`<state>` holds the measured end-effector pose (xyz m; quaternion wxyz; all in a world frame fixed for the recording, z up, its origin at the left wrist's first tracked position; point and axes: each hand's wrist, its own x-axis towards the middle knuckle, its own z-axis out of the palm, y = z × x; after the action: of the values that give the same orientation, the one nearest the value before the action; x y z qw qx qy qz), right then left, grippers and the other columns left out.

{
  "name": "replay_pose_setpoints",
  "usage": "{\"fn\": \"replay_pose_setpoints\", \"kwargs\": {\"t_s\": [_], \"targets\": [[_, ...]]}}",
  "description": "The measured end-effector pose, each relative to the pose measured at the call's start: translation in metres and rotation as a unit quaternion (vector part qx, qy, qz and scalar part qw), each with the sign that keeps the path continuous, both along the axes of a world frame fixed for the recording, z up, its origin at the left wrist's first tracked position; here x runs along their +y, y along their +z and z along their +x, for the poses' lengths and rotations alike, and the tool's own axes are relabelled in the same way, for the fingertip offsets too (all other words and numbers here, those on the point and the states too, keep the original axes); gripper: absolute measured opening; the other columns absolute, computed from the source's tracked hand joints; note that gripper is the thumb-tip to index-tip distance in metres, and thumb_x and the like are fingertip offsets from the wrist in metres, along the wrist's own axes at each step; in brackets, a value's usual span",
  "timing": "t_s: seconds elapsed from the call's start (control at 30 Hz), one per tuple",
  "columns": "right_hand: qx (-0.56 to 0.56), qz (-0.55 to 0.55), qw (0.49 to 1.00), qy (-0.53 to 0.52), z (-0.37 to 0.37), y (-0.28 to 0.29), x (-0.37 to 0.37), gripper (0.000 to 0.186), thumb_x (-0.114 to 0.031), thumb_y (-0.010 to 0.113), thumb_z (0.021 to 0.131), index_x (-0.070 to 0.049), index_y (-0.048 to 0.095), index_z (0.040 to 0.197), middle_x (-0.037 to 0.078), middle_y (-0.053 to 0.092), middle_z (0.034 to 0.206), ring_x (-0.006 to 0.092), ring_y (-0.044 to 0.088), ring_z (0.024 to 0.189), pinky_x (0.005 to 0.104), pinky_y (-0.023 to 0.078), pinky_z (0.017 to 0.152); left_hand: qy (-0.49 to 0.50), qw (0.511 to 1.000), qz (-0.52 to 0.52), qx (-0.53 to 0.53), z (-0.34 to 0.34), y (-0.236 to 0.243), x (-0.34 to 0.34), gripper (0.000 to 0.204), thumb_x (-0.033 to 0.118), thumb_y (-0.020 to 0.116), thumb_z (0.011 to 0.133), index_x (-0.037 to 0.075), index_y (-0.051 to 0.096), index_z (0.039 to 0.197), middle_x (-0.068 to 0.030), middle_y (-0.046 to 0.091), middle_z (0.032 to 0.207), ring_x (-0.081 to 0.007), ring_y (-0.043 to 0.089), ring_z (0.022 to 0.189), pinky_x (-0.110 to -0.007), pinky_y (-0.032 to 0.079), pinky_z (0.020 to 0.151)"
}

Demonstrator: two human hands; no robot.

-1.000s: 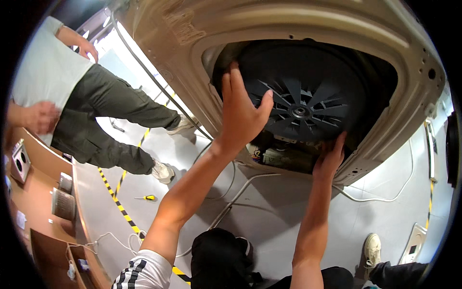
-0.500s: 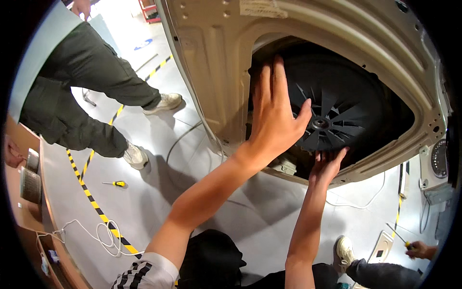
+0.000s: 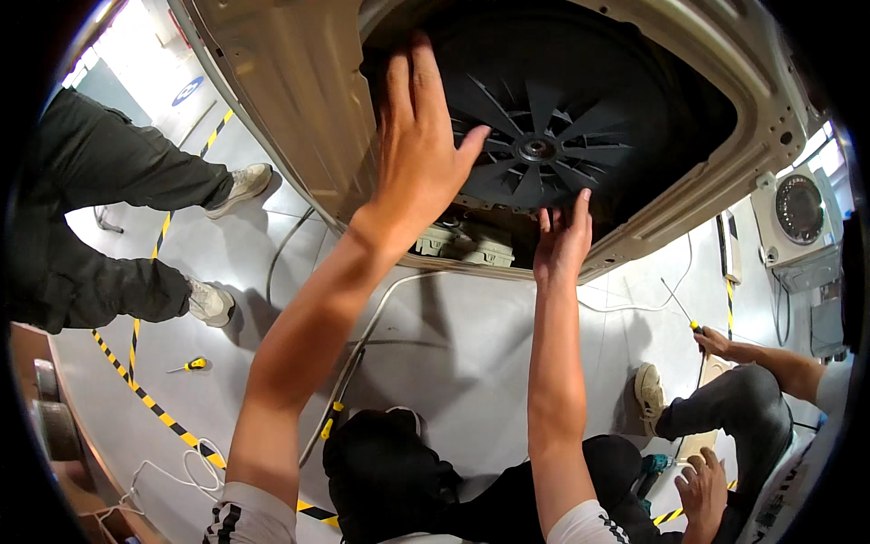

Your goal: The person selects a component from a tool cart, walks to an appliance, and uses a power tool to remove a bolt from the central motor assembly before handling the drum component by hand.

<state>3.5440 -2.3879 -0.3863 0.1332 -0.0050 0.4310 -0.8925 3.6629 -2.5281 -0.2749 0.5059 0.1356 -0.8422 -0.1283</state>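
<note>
Two hands (image 3: 419, 168) (image 3: 564, 247) at one wheel (image 3: 536, 150)

Grey floor (image 3: 480, 390) bears striped tape (image 3: 161, 414) and a yellow-handled screwdriver (image 3: 195, 364).

Glare whitens the upper left; soft shadows cross the bright floor (image 3: 489, 308), the black disc (image 3: 544, 104) at upper centre sits dim, and fisheye distortion bends outer edges.

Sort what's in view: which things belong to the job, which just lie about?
Job in hand:
black slotted wheel, with left hand and right hand at its edge
beige metal panel around it

Seemingly lying about:
yellow-handled screwdriver on the floor at left
yellow-handled tool nearer the person
</note>
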Motion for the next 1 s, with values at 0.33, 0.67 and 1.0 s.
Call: {"fn": "replay_pose_setpoints", "kwargs": {"t_s": [0.33,0.67,1.0], "targets": [[0.030,0.079,0.996,-0.017,0.002,-0.002,0.002,0.050,-0.030,0.067,0.079,0.000,0.044,0.111,0.003,0.052,0.097,0.0101,0.048,0.086,0.0273,0.044,0.071,0.025,0.996,-0.080,-0.020,0.003,-0.013,0.004,0.083,0.010,0.069,0.072,-0.003,0.017,0.135,-0.0315,0.015,0.135,-0.0452,0.024,0.124,-0.043,0.025,0.102],[0.320,0.239,0.885,-0.239,0.026,0.001,0.010,0.033,-0.008,0.061,0.080,-0.001,0.053,0.111,0.008,0.052,0.102,0.0179,0.051,0.090,0.0276,0.041,0.080,-0.184,0.897,0.398,0.054,0.022,-0.068,0.026,0.036,0.015,0.062,0.082,-0.003,0.049,0.111,-0.0147,0.057,0.099,-0.0242,0.057,0.093,-0.032,0.045,0.085],[0.486,0.346,0.770,-0.227,0.018,0.030,0.004,0.029,-0.002,0.061,0.075,-0.004,0.061,0.104,0.014,0.050,0.097,0.0249,0.053,0.089,0.0322,0.044,0.076,-0.232,0.655,0.719,0.017,-0.006,-0.042,0.008,0.057,0.045,0.060,0.080,-0.007,0.050,0.102,-0.0145,0.058,0.088,-0.0214,0.058,0.084,-0.038,0.050,0.082]]}}
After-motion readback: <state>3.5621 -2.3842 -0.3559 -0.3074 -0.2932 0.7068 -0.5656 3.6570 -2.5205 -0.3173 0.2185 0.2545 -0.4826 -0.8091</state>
